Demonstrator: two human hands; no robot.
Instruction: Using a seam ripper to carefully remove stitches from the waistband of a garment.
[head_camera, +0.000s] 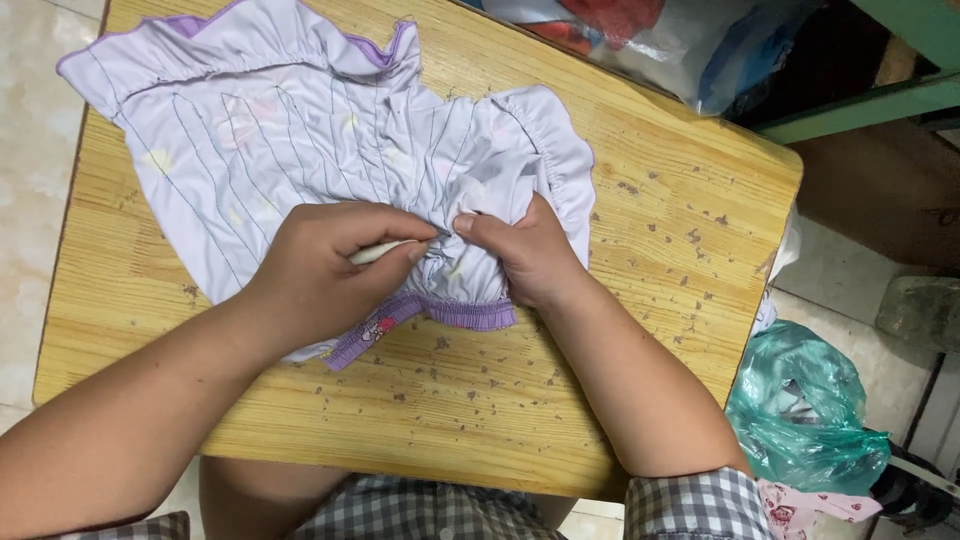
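We are looking down at a wooden table (640, 200) whose left edge is meeting pale floor and whose near edge is running just above our lap. A pale lilac garment (250, 130) is covering the table's upper left and middle, leaving bare, speckled wood along the right and front. Our left hand (320, 270) is gripping a slim white tool (380, 251) against the bunched fabric; our right hand (530, 255) is pinching the gathered cloth just beside the tool's tip. Beyond the far right corner, a clear plastic bag (680, 40) is holding red and blue cloth. Lower right, a green plastic bag (800, 410) is sitting on the floor, its contents hidden.
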